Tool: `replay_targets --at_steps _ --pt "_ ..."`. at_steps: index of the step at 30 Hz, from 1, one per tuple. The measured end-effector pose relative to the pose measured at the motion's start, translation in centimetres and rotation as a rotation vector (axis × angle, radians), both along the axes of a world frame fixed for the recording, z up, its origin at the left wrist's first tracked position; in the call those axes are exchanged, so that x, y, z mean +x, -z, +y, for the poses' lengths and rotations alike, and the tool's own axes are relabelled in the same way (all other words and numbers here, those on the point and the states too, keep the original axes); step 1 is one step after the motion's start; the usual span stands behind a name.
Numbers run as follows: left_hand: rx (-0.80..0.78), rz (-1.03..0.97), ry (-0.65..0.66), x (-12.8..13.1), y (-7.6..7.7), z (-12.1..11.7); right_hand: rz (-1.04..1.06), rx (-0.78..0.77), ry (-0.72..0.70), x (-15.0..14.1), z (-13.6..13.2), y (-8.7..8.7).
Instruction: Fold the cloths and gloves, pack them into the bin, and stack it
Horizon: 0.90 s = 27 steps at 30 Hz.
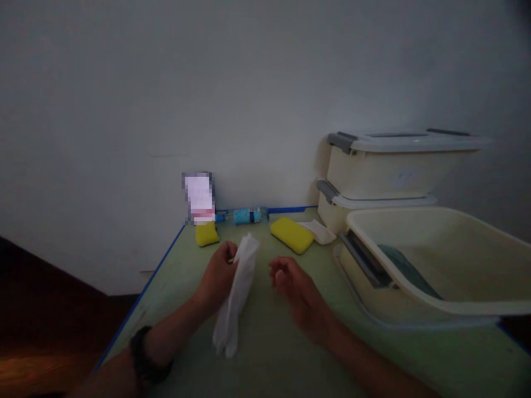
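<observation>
My left hand [219,276] is closed on the upper end of a white glove [236,298], which hangs limp down to the green table [265,354]. A dark band circles that wrist. My right hand [295,293] hovers a little to the right of the glove with its fingers loosely curled and nothing in them. Beyond the hands lie a large yellow sponge [292,234] and a smaller yellow sponge [206,234].
A cream tub [456,304] with a dark cloth [409,271] inside sits at the right. Behind it stand two stacked lidded bins [385,171]. A plastic bottle [249,215] lies by the wall, beside a white folded cloth [319,231]. The table's blue edge runs along the left.
</observation>
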<state>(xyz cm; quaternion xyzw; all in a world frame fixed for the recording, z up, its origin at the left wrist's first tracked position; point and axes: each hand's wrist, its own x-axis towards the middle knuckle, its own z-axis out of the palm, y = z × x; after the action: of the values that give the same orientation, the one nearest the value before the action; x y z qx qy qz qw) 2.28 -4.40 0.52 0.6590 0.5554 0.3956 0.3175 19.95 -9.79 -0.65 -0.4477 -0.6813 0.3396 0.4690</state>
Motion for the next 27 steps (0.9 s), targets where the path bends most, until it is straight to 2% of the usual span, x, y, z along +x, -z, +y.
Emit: replay_targets --at_steps 3,7,10,13,15,17,19,20,23,25,27 --pt "-0.023 0.014 0.001 1.5 0.7 -1.0 0.14 -0.201 -0.114 -1.0 -0.5 0.6" --pt "-0.11 -0.073 0.152 2.2 1.4 -1.7 0.252 -0.345 -0.057 -1.4 0.3 1.7" --pt "-0.167 -0.226 0.242 2.0 1.6 -1.6 0.342 -0.376 0.008 -0.9 1.2 2.1" --pt "-0.098 -0.236 0.203 1.3 1.8 -1.0 0.334 -0.308 0.085 0.1 1.8 2.2" --pt "0.041 -0.105 0.146 0.7 1.7 -0.4 0.193 -0.169 0.181 0.8 1.9 2.2" --pt "0.243 0.108 0.097 0.2 1.4 0.0 -0.017 0.0 0.245 1.2 1.9 2.0" --pt "0.392 0.312 0.133 -0.3 1.0 0.1 -0.215 0.116 0.2 1.3 1.6 1.7" --pt "0.411 0.394 0.204 -0.5 0.8 0.1 -0.302 0.144 0.136 1.3 1.4 1.6" --pt "0.332 0.586 0.501 -0.7 0.7 -0.1 -0.55 0.155 -0.058 0.9 0.9 1.4" --pt "0.308 0.682 0.606 -0.8 1.1 -0.1 -0.693 0.142 -0.09 0.8 0.8 1.5" --pt "0.314 0.757 0.637 -1.0 1.6 0.1 -0.791 0.12 -0.049 1.0 1.0 1.8"
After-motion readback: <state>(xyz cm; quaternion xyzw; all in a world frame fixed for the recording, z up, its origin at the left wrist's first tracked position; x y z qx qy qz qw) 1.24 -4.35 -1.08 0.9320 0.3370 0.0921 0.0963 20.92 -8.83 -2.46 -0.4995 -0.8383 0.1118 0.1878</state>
